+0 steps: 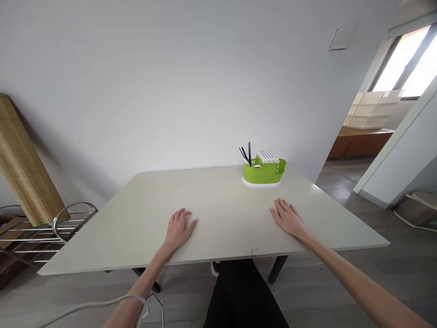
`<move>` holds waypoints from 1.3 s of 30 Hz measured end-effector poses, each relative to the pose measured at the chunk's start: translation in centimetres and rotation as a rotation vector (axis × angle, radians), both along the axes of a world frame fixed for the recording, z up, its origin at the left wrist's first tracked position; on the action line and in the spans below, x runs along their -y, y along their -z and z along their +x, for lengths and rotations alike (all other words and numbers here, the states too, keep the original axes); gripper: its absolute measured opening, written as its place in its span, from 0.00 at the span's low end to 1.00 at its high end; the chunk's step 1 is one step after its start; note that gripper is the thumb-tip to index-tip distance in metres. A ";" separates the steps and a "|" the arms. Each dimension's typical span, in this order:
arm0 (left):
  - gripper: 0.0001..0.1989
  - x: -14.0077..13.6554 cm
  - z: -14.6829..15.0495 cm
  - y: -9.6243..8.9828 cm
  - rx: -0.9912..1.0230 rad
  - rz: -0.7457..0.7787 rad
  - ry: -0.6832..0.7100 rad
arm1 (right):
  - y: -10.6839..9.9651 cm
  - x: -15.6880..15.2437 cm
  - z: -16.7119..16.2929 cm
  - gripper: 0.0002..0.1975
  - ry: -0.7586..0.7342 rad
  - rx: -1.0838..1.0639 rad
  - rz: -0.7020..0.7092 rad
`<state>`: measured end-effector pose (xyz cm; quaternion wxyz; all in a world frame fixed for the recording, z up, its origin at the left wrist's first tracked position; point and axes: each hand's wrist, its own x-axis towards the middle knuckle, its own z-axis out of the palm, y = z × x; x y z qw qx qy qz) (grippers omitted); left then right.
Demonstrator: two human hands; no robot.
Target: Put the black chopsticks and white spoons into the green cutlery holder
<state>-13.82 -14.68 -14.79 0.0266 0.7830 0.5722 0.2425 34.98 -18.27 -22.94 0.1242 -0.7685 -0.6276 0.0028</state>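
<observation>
My left hand point(178, 229) rests palm down on the pale tabletop point(211, 200), left of the middle, its thumb spread away from the fingers. On the right half of the table my right hand point(286, 216) lies flat with its fingers stretched out. Both hands hold nothing. Beyond the right hand, near the wall, stands a green utensil holder point(261, 174) with a white base and a white slotted top. Black chopsticks point(249, 154) stick up from its left part, beside a white utensil whose kind I cannot make out. Neither hand touches the holder.
A metal rack point(75, 218) and a rolled bamboo mat point(27, 159) stand left of the table. A white cable point(99, 302) crosses near my left forearm. To the right are a wall edge, a window point(403, 68) and a bin-like container point(418, 209) on the floor.
</observation>
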 end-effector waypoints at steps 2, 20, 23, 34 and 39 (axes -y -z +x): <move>0.35 1.1 0.0 0.8 -0.107 -0.026 -0.044 | 0.1 0.7 -0.1 0.38 -0.007 0.004 0.003; 0.39 2.6 0.6 1.5 -0.380 -0.089 -0.096 | 0.8 2.3 -0.9 0.37 0.000 0.014 0.032; 0.38 2.5 0.8 1.4 -0.364 -0.087 -0.092 | 0.7 2.6 -1.1 0.37 0.008 0.020 0.030; 0.39 2.3 0.8 1.5 -0.320 -0.100 -0.081 | 0.5 3.0 -1.3 0.36 0.014 0.017 0.031; 0.40 2.4 0.8 1.3 -0.325 -0.124 -0.087 | 0.2 3.1 -1.7 0.35 0.017 0.016 0.034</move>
